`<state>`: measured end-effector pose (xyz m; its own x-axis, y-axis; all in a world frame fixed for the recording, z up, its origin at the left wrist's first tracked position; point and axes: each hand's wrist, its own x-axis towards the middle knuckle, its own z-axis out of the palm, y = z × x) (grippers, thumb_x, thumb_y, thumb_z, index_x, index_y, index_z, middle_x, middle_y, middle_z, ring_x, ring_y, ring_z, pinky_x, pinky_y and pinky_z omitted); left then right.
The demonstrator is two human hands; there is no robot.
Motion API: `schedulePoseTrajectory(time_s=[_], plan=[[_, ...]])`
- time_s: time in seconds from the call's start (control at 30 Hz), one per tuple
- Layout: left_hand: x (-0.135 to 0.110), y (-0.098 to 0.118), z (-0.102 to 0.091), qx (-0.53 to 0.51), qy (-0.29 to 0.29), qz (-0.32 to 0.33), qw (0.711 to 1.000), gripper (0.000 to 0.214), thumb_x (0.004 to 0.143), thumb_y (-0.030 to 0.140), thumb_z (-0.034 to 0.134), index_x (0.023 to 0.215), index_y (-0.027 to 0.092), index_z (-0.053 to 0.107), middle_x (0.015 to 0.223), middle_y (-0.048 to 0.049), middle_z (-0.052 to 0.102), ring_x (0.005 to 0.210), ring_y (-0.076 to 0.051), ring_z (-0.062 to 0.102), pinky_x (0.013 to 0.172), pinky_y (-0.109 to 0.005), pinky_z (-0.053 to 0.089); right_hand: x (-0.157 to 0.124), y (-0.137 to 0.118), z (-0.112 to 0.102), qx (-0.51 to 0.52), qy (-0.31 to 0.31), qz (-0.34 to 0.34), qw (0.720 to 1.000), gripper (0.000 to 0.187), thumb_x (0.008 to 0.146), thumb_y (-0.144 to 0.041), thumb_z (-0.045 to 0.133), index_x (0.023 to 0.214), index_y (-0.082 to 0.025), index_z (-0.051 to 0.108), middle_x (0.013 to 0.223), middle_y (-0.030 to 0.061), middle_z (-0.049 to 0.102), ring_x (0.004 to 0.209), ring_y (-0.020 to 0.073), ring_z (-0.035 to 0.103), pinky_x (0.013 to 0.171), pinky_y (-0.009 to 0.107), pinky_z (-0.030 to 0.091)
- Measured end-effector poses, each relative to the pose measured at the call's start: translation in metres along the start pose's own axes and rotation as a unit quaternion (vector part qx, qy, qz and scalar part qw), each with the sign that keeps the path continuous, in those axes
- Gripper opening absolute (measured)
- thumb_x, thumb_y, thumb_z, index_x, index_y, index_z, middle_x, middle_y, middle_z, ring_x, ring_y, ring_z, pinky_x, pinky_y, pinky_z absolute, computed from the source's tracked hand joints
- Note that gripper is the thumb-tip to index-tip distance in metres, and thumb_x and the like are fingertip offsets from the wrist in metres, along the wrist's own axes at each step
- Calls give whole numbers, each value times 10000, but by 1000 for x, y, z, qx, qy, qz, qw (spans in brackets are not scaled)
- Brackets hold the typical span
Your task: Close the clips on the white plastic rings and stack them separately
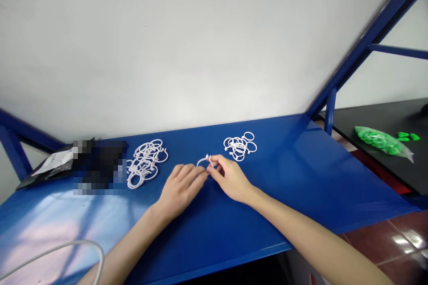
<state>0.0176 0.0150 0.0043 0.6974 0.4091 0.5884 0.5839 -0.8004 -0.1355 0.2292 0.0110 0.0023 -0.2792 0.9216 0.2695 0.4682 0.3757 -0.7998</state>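
Both hands meet over the middle of a blue metal shelf. Between them is one white plastic ring. My right hand pinches its right end with thumb and fingers. My left hand touches the ring's left side with curled fingertips. To the left lies a larger heap of white rings. A smaller heap of white rings lies just beyond my right hand.
A dark flat bag lies at the shelf's far left, partly blurred out. A white cable curves at the near left. Blue frame struts rise at the right. A bag of green pieces sits on a black table beyond.
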Motion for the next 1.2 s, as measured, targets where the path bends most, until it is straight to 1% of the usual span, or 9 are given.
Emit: schedulePoseTrajectory(time_s=[0.1, 0.2, 0.37, 0.5, 0.6, 0.73, 0.9, 1.07, 1.2], plan=[[1, 13, -1, -36, 4, 21, 999, 193, 982, 98, 561, 1087, 204, 683, 1028, -64, 772, 865, -208, 662, 781, -349, 449, -2, -2, 9, 25, -1, -15, 1000, 203, 1046, -280, 512, 889, -203, 616, 840, -3, 705, 733, 141, 649, 694, 261, 485], [1, 11, 1, -119, 37, -33, 992, 158, 981, 153, 597, 1114, 214, 658, 1024, -55, 747, 888, -183, 677, 799, -315, 506, -1, -1, 8, 17, 7, -23, 1000, 212, 1034, -258, 542, 838, -206, 605, 819, -9, 687, 723, 141, 632, 687, 255, 476], [-3, 5, 3, -212, 70, -218, 950, 93, 976, 199, 610, 1061, 210, 646, 985, -32, 689, 781, -123, 658, 685, -234, 527, -5, 0, 6, -13, -27, -84, 996, 175, 1044, -208, 519, 1001, -204, 689, 910, 21, 705, 813, 152, 662, 762, 266, 515], [-5, 3, 0, -306, 4, -275, 911, 107, 986, 227, 586, 930, 212, 675, 829, 8, 685, 686, -108, 629, 625, -211, 499, -11, -1, 10, -31, -52, -114, 992, 237, 1067, -234, 486, 1063, -202, 720, 922, 37, 718, 797, 153, 670, 738, 266, 534], [-5, 3, -4, -346, -2, -320, 882, 167, 1005, 269, 549, 921, 204, 678, 842, -4, 701, 727, -121, 647, 656, -223, 513, -13, 0, 10, -48, -34, -119, 991, 285, 1080, -270, 467, 1167, -189, 726, 899, 49, 726, 780, 162, 683, 715, 275, 546], [-5, 6, -5, -368, -8, -321, 872, 122, 962, 295, 621, 926, 197, 685, 830, -9, 707, 699, -123, 636, 654, -232, 518, -12, 6, 10, -80, -9, -122, 989, 343, 1084, -277, 450, 1309, -179, 689, 905, 65, 744, 767, 168, 700, 702, 287, 565], [-6, 9, 1, -362, -19, -346, 865, 126, 939, 307, 655, 919, 195, 710, 789, -6, 724, 653, -121, 640, 625, -231, 518, -12, 8, 11, -113, -14, -134, 984, 344, 1088, -289, 445, 1281, -185, 710, 843, 53, 731, 719, 159, 683, 667, 274, 563], [-6, 6, 1, -361, -13, -352, 864, 141, 948, 316, 644, 934, 197, 719, 828, -18, 735, 693, -132, 662, 648, -241, 531, -10, 2, 12, -7, -19, -71, 997, 315, 1055, -334, 550, 1328, -216, 653, 1051, 73, 767, 923, 191, 742, 842, 333, 603], [-4, 6, 0, -354, 1, -346, 869, 126, 951, 294, 639, 930, 199, 720, 828, -19, 731, 700, -131, 659, 649, -236, 531, -9, -1, 10, 46, -26, -16, 998, 179, 1044, -310, 570, 1166, -247, 684, 994, 16, 785, 904, 175, 758, 823, 309, 602]])
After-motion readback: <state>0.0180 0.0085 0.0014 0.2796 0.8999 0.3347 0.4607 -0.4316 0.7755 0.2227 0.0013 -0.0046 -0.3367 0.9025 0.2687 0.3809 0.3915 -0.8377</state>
